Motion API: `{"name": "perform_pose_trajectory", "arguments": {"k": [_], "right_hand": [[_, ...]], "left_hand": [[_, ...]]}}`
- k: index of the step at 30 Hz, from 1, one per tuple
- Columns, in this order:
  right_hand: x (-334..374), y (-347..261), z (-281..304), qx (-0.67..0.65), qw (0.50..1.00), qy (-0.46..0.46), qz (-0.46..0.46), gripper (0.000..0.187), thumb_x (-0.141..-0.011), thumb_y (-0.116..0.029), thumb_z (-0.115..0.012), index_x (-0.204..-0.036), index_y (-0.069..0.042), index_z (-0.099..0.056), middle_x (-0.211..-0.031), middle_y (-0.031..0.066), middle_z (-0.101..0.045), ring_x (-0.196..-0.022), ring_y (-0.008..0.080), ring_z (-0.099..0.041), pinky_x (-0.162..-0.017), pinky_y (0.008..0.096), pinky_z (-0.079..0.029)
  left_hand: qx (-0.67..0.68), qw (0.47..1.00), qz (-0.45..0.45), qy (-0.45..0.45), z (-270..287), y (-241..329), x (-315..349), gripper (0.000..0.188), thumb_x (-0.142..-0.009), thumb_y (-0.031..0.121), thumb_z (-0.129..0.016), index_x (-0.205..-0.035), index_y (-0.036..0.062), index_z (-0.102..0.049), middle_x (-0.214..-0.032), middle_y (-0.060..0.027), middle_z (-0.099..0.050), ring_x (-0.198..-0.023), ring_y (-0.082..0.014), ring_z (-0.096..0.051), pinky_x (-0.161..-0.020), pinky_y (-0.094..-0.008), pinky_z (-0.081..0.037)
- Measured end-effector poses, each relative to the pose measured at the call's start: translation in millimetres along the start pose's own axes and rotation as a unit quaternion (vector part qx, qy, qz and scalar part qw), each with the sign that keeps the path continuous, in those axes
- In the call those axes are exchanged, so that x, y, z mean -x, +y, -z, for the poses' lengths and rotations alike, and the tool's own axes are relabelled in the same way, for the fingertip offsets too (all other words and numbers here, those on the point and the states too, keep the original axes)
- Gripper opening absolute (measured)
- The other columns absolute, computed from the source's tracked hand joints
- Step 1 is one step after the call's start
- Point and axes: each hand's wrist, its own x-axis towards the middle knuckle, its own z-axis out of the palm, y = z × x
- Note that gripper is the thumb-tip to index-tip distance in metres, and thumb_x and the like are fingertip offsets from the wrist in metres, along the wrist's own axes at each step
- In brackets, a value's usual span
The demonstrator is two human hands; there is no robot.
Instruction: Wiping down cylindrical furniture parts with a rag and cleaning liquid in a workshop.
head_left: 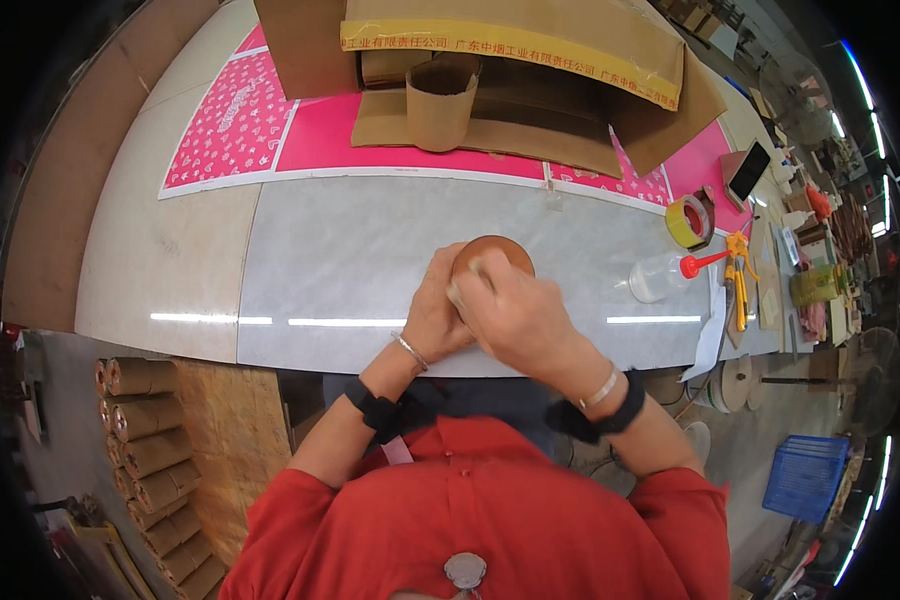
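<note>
My left hand (436, 305) is wrapped round the side of a round brown thing with a flat top (505, 250), perhaps a tube or a canister. It is held above the grey tabletop (340, 250), near the front edge. My right hand (523, 312) lies over the brown top with its fingers curled in. A small pale bit shows at those fingertips, too blurred to name. The two hands hide most of the brown thing's body.
An open cardboard box (530, 80) and a brown cylinder (440, 108) stand on pink printed sheets (340, 140) at the back. To the right are a yellow tape roll (686, 221), a red-tipped squeeze bottle (660, 277), orange-handled cutters (739, 262) and a phone (750, 172).
</note>
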Motion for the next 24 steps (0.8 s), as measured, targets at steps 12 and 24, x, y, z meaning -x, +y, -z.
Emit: {"name": "perform_pose_trajectory", "arguments": {"k": [12, 24], "right_hand": [[27.6, 13.2, 12.8, 0.030, 0.998, 0.046, -0.031, 0.028, -0.076, -0.011, -0.062, -0.102, -0.003, -0.059, -0.081, 0.0068, -0.051, -0.078, 0.0225, -0.057, -0.049, 0.0316, -0.048], [-9.0, 72.2, -3.7, 0.154, 0.979, 0.037, -0.125, 0.017, -0.080, -0.019, -0.062, -0.090, -0.006, -0.055, -0.087, 0.0118, -0.051, -0.069, 0.0296, -0.059, -0.052, 0.0397, -0.051]], "left_hand": [[0.058, 0.997, 0.042, -0.023, -1.6, 2.4, 0.8, 0.084, -0.062, 0.033, -0.084, -0.128, 0.0032, -0.041, -0.119, -0.0175, -0.051, -0.110, -0.0348, -0.052, -0.093, -0.0396, -0.043], [0.061, 0.996, 0.068, -0.014, -3.4, 14.8, -2.3, 0.083, -0.063, 0.030, -0.085, -0.128, 0.0037, -0.041, -0.119, -0.0151, -0.049, -0.110, -0.0309, -0.053, -0.092, -0.0373, -0.045]]}}
